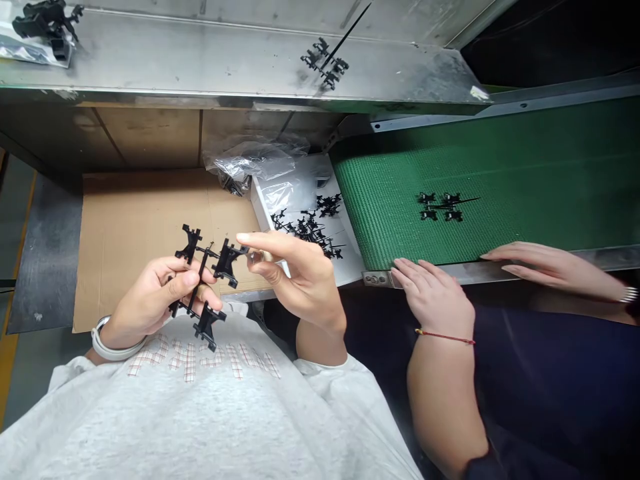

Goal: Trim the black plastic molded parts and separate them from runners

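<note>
My left hand is closed round the middle of a black plastic moulded sprue, with several bracket-like parts on its runners. The sprue is held up in front of my shirt, above the cardboard. At its upper right part, my right hand comes in from the side. The right index fingertip reaches the top of that part, and the thumb is bent in below it. A small pale, shiny thing shows between the right thumb and fingers; its kind cannot be made out.
Flat cardboard lies under my hands. A white box holds several black sprues, beside a clear plastic bag. One sprue lies on the green conveyor belt, another on the metal ledge. A co-worker's hands rest at the belt's edge.
</note>
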Demonstrator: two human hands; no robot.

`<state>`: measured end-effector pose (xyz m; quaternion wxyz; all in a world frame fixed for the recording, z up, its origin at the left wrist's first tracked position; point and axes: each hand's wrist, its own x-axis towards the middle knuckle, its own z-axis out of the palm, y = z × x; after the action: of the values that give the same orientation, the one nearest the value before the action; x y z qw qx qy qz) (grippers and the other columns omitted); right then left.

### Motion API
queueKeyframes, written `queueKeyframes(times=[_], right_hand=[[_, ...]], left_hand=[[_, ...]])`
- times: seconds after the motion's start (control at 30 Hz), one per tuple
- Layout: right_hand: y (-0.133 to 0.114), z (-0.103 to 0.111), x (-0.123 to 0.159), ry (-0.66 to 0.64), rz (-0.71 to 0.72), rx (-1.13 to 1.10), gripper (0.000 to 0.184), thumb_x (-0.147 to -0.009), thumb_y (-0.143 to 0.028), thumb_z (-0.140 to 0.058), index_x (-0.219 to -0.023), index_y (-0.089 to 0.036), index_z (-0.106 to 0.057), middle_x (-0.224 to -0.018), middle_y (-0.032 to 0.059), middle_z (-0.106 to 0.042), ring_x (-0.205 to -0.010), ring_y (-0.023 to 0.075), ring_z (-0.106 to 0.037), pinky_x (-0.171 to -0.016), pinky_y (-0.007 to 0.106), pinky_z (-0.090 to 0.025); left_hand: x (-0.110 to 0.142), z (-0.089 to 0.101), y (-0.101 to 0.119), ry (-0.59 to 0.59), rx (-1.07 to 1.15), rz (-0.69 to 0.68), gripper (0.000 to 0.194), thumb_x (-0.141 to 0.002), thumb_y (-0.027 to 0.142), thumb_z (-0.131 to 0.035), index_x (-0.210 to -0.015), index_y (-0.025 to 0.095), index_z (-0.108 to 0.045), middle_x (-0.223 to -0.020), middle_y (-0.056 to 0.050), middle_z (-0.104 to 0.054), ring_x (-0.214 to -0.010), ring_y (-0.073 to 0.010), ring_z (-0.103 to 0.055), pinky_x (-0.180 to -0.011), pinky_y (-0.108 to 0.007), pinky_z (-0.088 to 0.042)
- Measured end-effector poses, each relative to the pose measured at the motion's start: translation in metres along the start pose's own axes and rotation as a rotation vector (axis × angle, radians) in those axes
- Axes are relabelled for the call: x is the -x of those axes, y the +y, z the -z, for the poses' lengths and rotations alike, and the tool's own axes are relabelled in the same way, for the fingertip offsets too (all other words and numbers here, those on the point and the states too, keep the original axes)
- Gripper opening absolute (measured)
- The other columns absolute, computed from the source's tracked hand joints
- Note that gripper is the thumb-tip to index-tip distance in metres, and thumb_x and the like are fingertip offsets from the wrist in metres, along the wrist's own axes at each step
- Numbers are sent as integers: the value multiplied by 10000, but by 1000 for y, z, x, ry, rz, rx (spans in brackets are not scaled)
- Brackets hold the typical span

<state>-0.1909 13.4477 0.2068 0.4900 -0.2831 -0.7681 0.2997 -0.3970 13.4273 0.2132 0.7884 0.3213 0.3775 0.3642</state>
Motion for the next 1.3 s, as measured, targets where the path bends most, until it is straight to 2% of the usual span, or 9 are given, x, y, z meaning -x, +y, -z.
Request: queueKeyframes(times=[0.27,0.47,0.6,0.7,0.8,0.97,1.3], right_hand=[[0,0,-2,-3,39,40,301,-954,-169,-564,-1236,-240,-643,-992,12,-744,-710,98,-629,-666,260,-555],[0,1,-2,-13,32,80,280,-950,-153,-566,-1199,-241,-658,-936,-1,-744,-685,97,-605,-648,255,-542],[0,1,0,12,-21,45,322,-944,-162,-582,-1247,-261,-630,-1099,4,-733,-793,91,-674,-687,222,-582],[-1,0,2,23,-47,21,343,-948,-208,-589,-1285,-266,-606,-1198,22,-706,-842,98,-704,-674,206,-605],[-1,-1,2,-8,-18,-24,311,-953,-222,-584,-1261,-243,-618,-1119,26,-730,-848,98,-706,-671,194,-607],[-1,-1,-2,-31,13,-35,283,-952,-185,-578,-1229,-218,-628,-1058,26,-738,-853,96,-693,-720,213,-602],[-1,0,-2,-25,36,63,287,-954,-167,-563,-1222,-244,-634,-987,7,-741,-751,108,-656,-670,255,-563]], left_hand=[[1,1,-1,-24,26,-4,370,-675,453,-844,-737,124,-687,-605,-52,-735,-473,-103,-642,-468,-146,-519],[3,3,-1,8,39,8,355,-665,443,-851,-736,131,-697,-591,-41,-728,-504,-114,-672,-470,-128,-522],[3,2,0,22,15,0,333,-669,433,-845,-733,138,-703,-597,-19,-729,-516,-99,-666,-499,-119,-520],[2,4,-5,9,-19,-47,366,-674,478,-808,-753,141,-690,-584,34,-714,-486,-86,-642,-495,-115,-471],[1,8,-10,-24,-44,-65,320,-725,447,-748,-789,144,-667,-596,76,-704,-469,-70,-626,-507,-117,-429],[2,10,-12,-34,-51,-71,189,-788,320,-662,-821,135,-644,-616,88,-703,-510,-63,-643,-534,-106,-408],[1,10,-12,-14,-62,-61,241,-755,357,-704,-808,126,-660,-593,76,-698,-497,-92,-644,-522,-125,-436]])
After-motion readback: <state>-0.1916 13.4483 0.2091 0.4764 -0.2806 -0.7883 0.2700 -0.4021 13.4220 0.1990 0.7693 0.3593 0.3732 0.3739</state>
